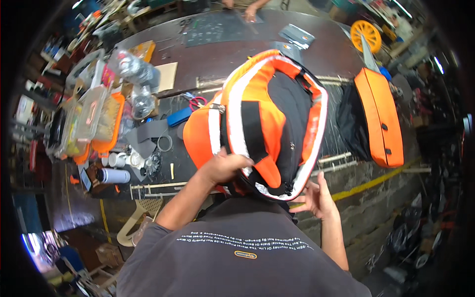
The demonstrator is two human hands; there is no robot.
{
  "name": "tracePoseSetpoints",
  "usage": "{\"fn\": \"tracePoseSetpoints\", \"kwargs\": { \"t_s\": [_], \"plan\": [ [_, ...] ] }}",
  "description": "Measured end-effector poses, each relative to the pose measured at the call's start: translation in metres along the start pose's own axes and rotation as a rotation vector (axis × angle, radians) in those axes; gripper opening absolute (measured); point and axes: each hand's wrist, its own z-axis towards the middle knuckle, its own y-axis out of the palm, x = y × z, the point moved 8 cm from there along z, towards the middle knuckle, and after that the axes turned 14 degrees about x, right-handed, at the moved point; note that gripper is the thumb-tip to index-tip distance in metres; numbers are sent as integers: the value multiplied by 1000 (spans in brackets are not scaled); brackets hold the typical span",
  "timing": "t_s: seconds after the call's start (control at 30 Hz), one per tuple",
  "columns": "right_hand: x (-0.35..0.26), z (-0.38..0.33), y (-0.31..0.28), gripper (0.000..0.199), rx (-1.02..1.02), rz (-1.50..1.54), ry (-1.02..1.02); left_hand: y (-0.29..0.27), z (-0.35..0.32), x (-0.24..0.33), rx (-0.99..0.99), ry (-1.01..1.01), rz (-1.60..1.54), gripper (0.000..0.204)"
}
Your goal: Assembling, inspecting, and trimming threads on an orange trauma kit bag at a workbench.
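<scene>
An orange and black bag (274,119) with shiny white bands stands at the near edge of the dark table, its zipped opening spread so the black inside shows. My left hand (225,166) grips its near left edge, the thumb lying over the white band and the other fingers mostly hidden. At the near right corner of the bag, my right hand (316,198) has its fingers apart and holds nothing. Whether its fingertips touch the bag's rim I cannot tell. A black strip and an orange flap hang inside the opening.
To the right lies another orange and black bag (381,119). Pink-handled scissors (198,103), a blue case (179,117), a light bottle (114,175) and plastic tubs (94,119) sit on the left. Another person's hand (251,15) works at the far edge.
</scene>
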Motion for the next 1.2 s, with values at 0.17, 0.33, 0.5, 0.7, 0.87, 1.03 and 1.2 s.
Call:
{"fn": "tracePoseSetpoints", "kwargs": {
  "t_s": [0.17,0.33,0.5,0.7,0.87,1.03,1.2],
  "plan": [
    [60,12,-4,52,205,297,174,103,-38,-15,-284,221,193,6],
    [79,32,-3,51,183,657,89,62,-14,-46,-141,97,137,19],
    [40,13,6,40,122,815,-285,30,-30,15,-178,240,-275,89],
    [-45,-21,24,61,-67,785,-721,31,-59,13,-385,155,-571,79],
    [-34,-16,69,70,-201,899,-610,14,-43,16,-353,96,-893,49],
    [-32,-26,88,73,-378,976,-633,-9,-21,12,-472,208,-868,52],
    [-86,-64,108,76,-747,980,-745,-76,-13,-28,-402,247,-835,68]
  ]
}}
